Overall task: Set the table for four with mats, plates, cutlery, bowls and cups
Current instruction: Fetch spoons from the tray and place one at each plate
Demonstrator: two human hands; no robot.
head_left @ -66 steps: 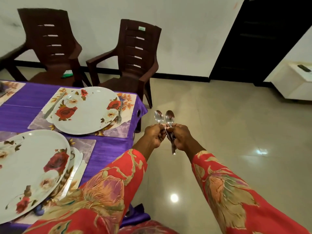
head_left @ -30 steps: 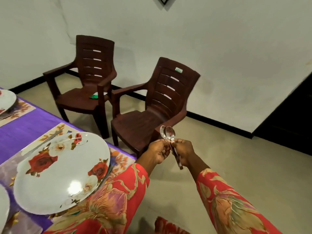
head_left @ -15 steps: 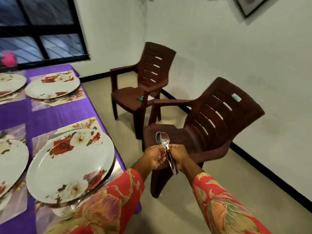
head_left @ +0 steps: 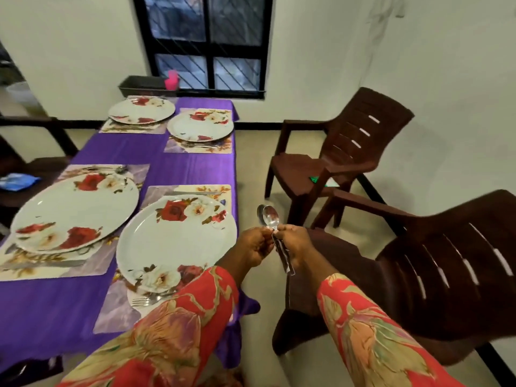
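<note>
Now that you have turned to face the bench (head_left: pixel 178 169), both hands' grip pinches the spoons (head_left: pixel 269 217) just right of the near plate (head_left: pixel 178 241); spoon-laying can begin.

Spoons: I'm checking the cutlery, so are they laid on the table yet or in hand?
In hand. Both hands grip the spoons beside the table, bowls upward.

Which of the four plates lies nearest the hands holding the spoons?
The near right plate, at the table's corner. Its rim almost reaches the left hand; the other three lie farther off.
</note>
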